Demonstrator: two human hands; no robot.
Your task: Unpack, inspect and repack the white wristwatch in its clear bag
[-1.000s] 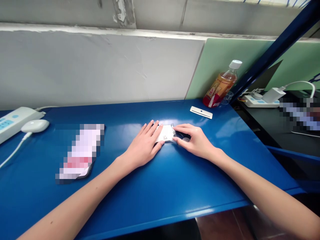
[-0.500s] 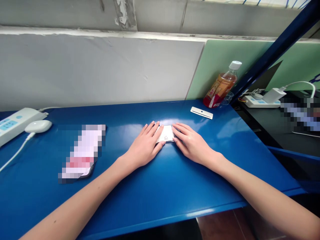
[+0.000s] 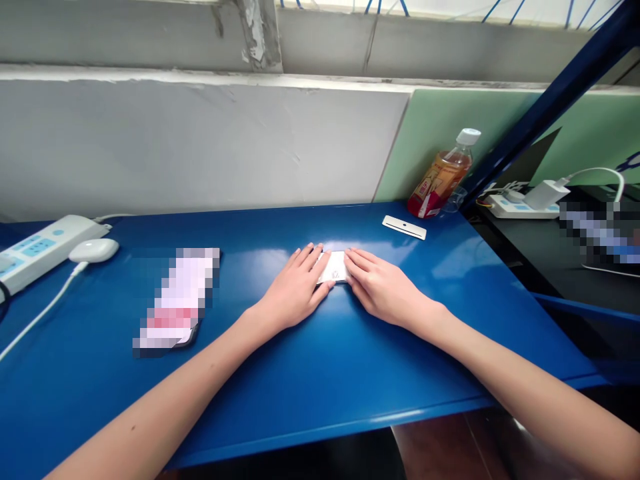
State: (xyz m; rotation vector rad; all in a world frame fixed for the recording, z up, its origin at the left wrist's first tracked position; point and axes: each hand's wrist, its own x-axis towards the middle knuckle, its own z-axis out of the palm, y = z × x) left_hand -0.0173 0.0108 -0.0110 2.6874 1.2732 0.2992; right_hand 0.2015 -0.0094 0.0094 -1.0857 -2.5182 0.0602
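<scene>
A small flat white rectangular piece with faint dark print near its lower edge lies on the blue table, between my two hands. My left hand rests on its left side, fingers stretched and slightly apart, thumb by the lower edge. At the right edge, the fingers of my right hand are drawn together, with fingertips and thumb against the piece. Both hands cover its side edges, so its full outline is hidden. I cannot make out what kind of thing it is.
Left on the blue table lie a blurred phone, a white charging case with cable, and a power strip. Back right are a white slotted strip and a drink bottle beside a slanted blue post.
The fingers of my right hand have drawn closer together at the white piece's edge. My left hand stays on it. The view has shifted slightly.
</scene>
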